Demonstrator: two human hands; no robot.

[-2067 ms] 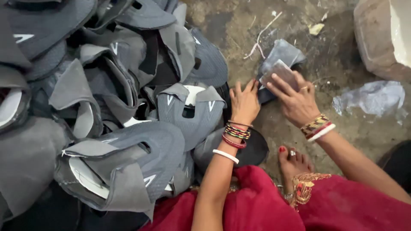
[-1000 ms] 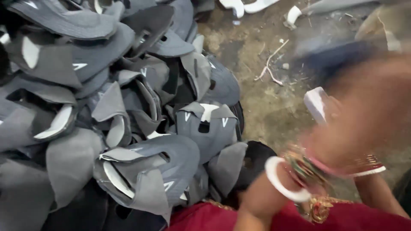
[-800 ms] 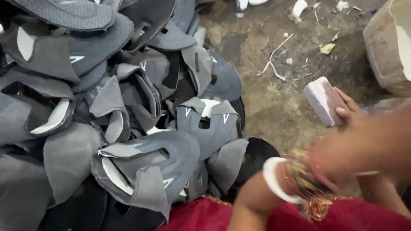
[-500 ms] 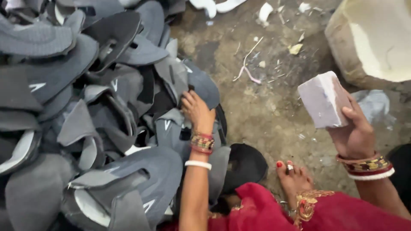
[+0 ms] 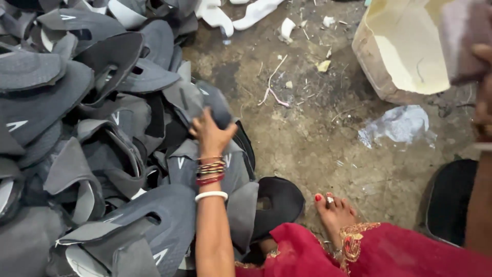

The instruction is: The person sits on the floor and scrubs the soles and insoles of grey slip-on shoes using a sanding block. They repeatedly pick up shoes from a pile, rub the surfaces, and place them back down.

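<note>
Dozens of grey shoe uppers (image 5: 92,154) piled on left, flat curved cutouts of soft matte fabric, some with white lining and small white marks, overlapping in a heap on dirt ground (image 5: 318,149), which is cracked, brown and littered with scraps. Cream sack (image 5: 405,56) top right, open mouth, stiff dusty walls, stained lower edge. Red cloth (image 5: 359,256) with gold trim along bottom, bare foot (image 5: 335,213) with red nails just above it. Crumpled clear plastic (image 5: 397,125) on ground below the sack. Left hand (image 5: 211,136) reaches into the pile, fingers curled closed on one dark grey upper piece (image 5: 218,105) at the pile's right edge, bangles on wrist. Right hand (image 5: 484,97) at far right edge, blurred, raised, gripping a pale pinkish block (image 5: 464,38), rectangular, rough-looking, in front of the sack
</note>
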